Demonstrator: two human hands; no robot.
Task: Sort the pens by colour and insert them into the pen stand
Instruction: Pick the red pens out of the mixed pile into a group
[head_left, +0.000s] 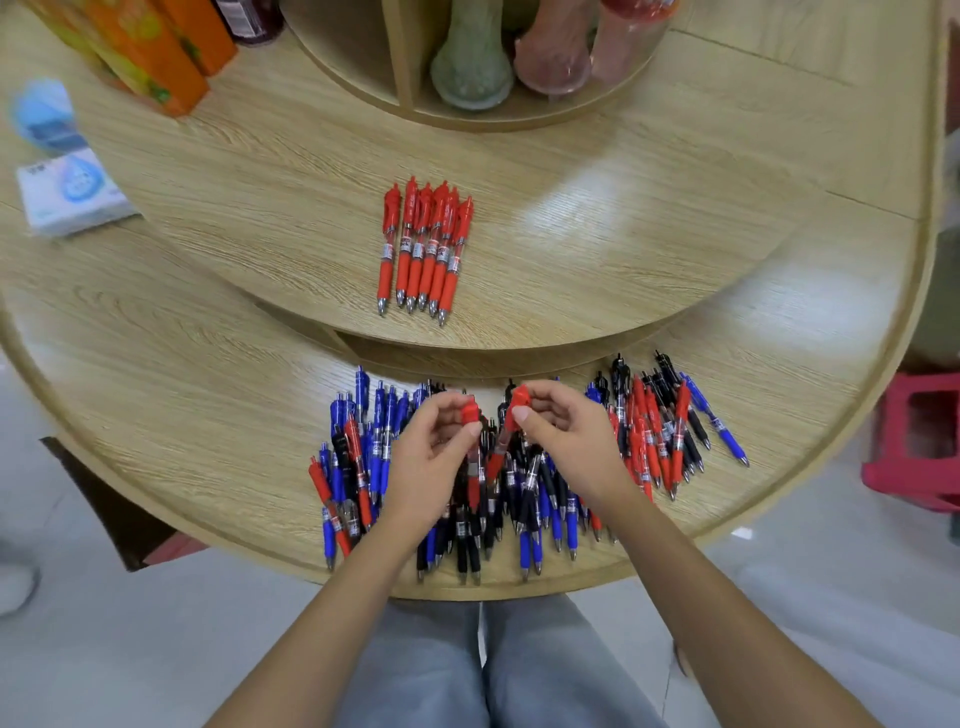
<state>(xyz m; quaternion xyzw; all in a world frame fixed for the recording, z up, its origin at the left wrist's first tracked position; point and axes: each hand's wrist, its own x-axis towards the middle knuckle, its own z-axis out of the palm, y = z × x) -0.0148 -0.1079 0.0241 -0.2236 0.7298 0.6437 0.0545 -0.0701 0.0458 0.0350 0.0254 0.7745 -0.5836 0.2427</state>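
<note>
A mixed heap of red, blue and black pens (524, 467) lies on the lower wooden shelf near its front edge. Above that heap my left hand (431, 457) pinches a red pen (471, 415) by its top end. My right hand (566, 441) pinches another red pen (511, 415), tilted, its tip pointing down into the heap. On the upper tier, several red pens (423, 249) lie side by side in a neat row, tips toward me. No pen stand can be made out.
The round tiered wooden shelf (208, 364) curves around me. Orange boxes (150, 52) and tissue packs (67, 192) sit at the back left. Vases (470, 67) stand in the top tier. A red stool (914, 441) is on the floor at right.
</note>
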